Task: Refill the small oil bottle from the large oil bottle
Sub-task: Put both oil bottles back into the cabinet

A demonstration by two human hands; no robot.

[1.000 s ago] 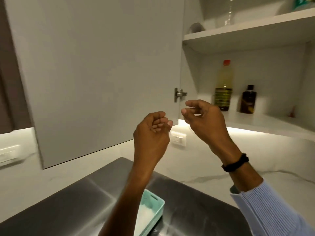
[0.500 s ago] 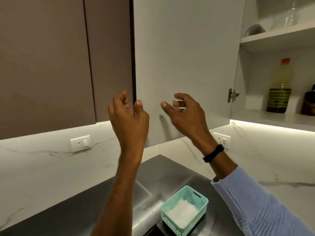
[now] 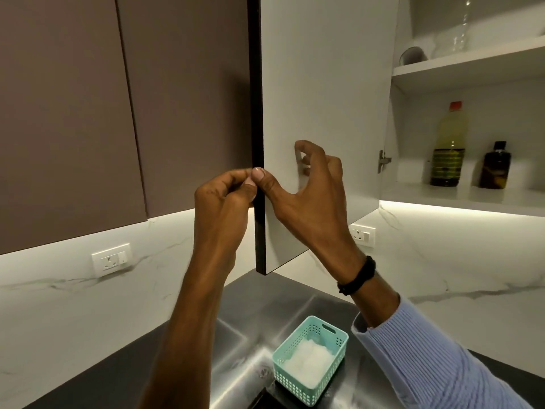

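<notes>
**Matt doors, shiny steel**

Door (image 3: 324, 84) smooth matt white; brown fronts (image 3: 59, 113) matt; wall (image 3: 73, 305) polished veined stone; sink (image 3: 236, 343) brushed steel; basket (image 3: 336, 346) perforated teal plastic; sleeve (image 3: 427, 364) ribbed knit; hinge (image 3: 383, 160) bare metal; large bottle (image 3: 448, 149) clear plastic; small bottle (image 3: 495, 169) dark, glossy.

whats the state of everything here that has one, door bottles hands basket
cabinet door: open
large oil bottle: upright on the shelf, red cap on
small oil bottle: upright beside it, cap on
left hand: fingers curled at the door's edge, hold unclear
right hand: thumb at the door's edge, fingers loosely curled, empty
teal basket: holds something white
</notes>
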